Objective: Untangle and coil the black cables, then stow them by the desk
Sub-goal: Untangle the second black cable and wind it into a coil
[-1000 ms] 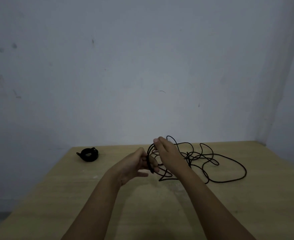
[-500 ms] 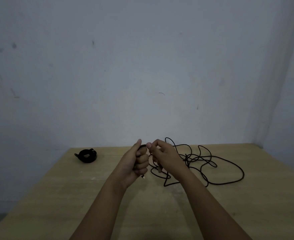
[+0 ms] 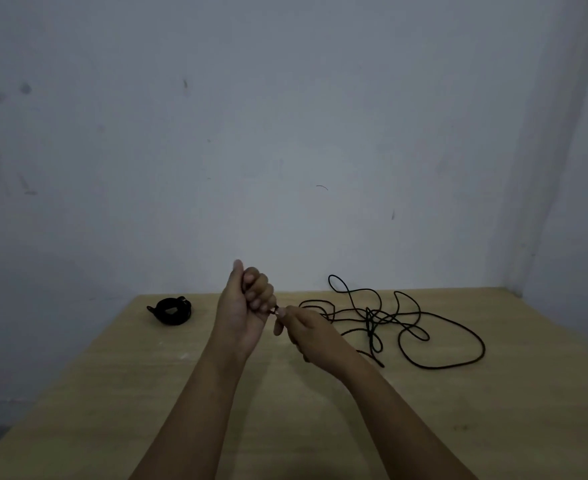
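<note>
Your left hand [image 3: 249, 308] is fisted above the surface [image 3: 216, 393], its grip apparently clenched on the cable's end, probably as an anchor for winding. Your right hand [image 3: 303, 327] pinches the cable just beside that fist, likely to feed slack. The tangled black cable [image 3: 406, 323] sprawls right of your hands; a finished coil [image 3: 171, 310] sits far left, out of the way.
</note>
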